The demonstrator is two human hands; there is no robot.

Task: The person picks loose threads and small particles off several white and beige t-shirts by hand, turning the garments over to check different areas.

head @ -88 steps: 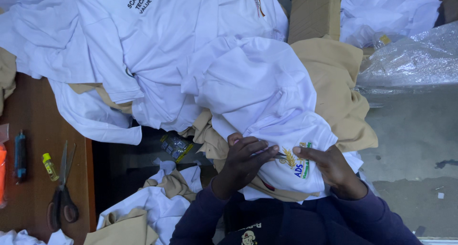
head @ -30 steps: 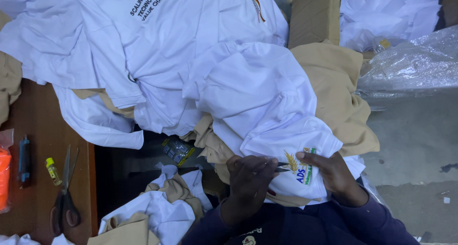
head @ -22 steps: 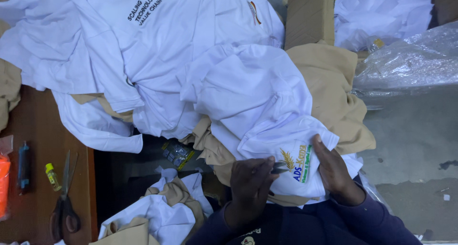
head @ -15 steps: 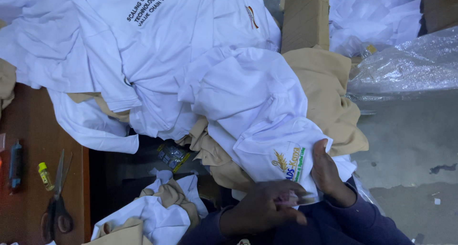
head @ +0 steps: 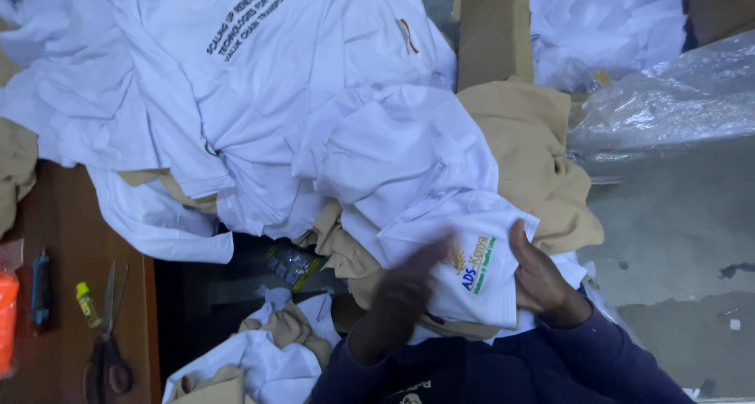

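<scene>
Wooden bench heaped w/ white shirts. Folded white shirt w/ printed logo lies between hands: right hand pinches its edge beside logo; left hand blurred, fingers spread flat on it, nearer. Scissors well left.

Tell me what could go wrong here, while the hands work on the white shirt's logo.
1. The left hand is blurred with motion beside the logo, so it might crease or smudge the print.
2. The right hand grips only the edge of the white shirt, which lies on a loose pile; the shirt could slide toward the floor.
3. Scissors lie on the table near hanging cloth, which might snag on them.
</scene>
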